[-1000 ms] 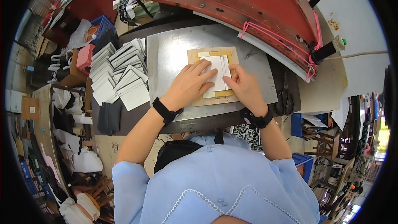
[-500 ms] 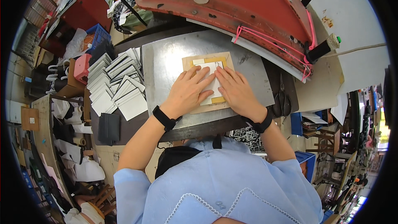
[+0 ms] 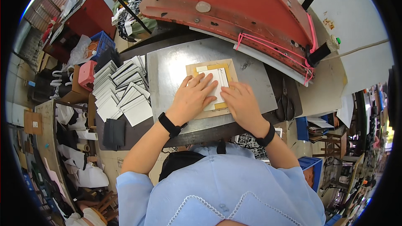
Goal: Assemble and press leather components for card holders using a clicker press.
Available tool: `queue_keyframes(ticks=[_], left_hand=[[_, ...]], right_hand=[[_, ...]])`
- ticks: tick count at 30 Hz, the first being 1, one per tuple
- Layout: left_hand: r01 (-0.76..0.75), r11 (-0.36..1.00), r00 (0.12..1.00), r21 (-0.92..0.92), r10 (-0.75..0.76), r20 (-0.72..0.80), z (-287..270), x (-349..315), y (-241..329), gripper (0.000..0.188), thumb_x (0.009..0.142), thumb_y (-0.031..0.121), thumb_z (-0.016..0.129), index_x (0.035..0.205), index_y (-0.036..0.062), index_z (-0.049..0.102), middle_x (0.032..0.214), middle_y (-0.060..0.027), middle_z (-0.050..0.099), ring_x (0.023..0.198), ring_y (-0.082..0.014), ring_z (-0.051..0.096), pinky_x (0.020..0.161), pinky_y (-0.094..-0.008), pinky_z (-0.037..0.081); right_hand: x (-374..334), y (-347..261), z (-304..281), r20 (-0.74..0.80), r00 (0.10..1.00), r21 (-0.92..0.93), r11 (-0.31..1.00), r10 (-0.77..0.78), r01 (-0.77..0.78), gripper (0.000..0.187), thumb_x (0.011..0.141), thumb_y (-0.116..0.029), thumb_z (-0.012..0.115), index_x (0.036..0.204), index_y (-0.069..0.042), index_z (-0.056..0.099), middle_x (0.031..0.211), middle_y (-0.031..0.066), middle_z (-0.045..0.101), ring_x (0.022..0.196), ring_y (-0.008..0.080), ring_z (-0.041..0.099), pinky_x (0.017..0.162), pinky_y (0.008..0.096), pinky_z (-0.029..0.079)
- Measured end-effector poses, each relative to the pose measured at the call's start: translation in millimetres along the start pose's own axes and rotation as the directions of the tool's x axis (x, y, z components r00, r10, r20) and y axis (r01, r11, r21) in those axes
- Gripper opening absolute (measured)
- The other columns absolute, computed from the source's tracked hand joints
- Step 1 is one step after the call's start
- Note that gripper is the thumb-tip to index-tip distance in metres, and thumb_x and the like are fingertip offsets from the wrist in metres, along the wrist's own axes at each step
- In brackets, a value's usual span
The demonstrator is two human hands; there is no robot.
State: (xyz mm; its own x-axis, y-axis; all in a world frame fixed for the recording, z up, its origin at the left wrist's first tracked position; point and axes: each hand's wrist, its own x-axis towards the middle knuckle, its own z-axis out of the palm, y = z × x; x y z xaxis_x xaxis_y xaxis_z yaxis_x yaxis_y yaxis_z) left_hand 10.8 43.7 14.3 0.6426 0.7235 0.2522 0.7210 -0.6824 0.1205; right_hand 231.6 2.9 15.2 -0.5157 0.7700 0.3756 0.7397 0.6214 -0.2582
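Note:
A white rectangular piece (image 3: 219,74) lies inside a frame of yellow strips (image 3: 220,106) on a thin tan board (image 3: 233,75). My left hand (image 3: 190,98) rests flat on the left part of the white piece, fingers spread. At its right edge, the fingertips of my right hand (image 3: 243,105) touch down, slightly bent and a little blurred. Neither hand grips anything. The board sits on a grey metal plate (image 3: 165,65) on a dark table.
Fanned stacks of white, dark-edged pieces (image 3: 138,106) lie left of the plate, with black pieces (image 3: 113,134) nearer me. A large red machine (image 3: 234,12) with pink cord (image 3: 268,47) overhangs the far side. Black-handled scissors (image 3: 286,106) lie at the right.
My right hand has drawn back toward me and slightly right, uncovering more of the white piece. My left hand stays on it. The whole view has shifted slightly.

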Motion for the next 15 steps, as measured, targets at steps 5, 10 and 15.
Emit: queue_keyframes(ticks=[5,10,15], left_hand=[[0.004,0.999,1.000,-0.035,-0.005,-0.029,9.6,-2.3,-2.0,0.050,0.094,0.039,0.061,0.138,0.0179,0.055,0.148,-0.0050,0.049,0.134,-0.0260,0.046,0.111,-0.0466,0.035],[0.018,0.998,1.000,-0.060,-0.018,-0.012,7.5,-2.0,-2.2,0.050,0.094,0.039,0.061,0.139,0.0198,0.055,0.149,-0.0045,0.047,0.136,-0.0258,0.044,0.111,-0.0471,0.034],[0.034,0.996,0.999,-0.079,-0.034,0.003,11.4,-4.4,-4.2,0.050,0.095,0.040,0.059,0.141,0.0216,0.053,0.151,-0.0044,0.045,0.139,-0.0262,0.041,0.113,-0.0481,0.032]], right_hand=[[-3.2,-14.7,-0.5,-0.064,0.996,-0.102,0.994,-0.056,0.049,0.036,0.080,-0.005,0.056,0.114,0.003,0.062,0.121,0.0131,0.063,0.117,0.0298,0.055,0.104,0.0449,0.042],[-7.1,-8.2,5.0,-0.086,0.996,-0.061,0.998,-0.040,0.035,0.038,0.080,-0.005,0.057,0.117,0.002,0.062,0.124,0.0139,0.062,0.118,0.0296,0.054,0.105,0.0447,0.040],[-10.3,-12.6,7.3,-0.083,0.997,-0.054,0.999,-0.009,0.005,0.037,0.084,-0.010,0.062,0.120,0.000,0.062,0.126,0.0141,0.060,0.118,0.0297,0.053,0.107,0.0447,0.039]])
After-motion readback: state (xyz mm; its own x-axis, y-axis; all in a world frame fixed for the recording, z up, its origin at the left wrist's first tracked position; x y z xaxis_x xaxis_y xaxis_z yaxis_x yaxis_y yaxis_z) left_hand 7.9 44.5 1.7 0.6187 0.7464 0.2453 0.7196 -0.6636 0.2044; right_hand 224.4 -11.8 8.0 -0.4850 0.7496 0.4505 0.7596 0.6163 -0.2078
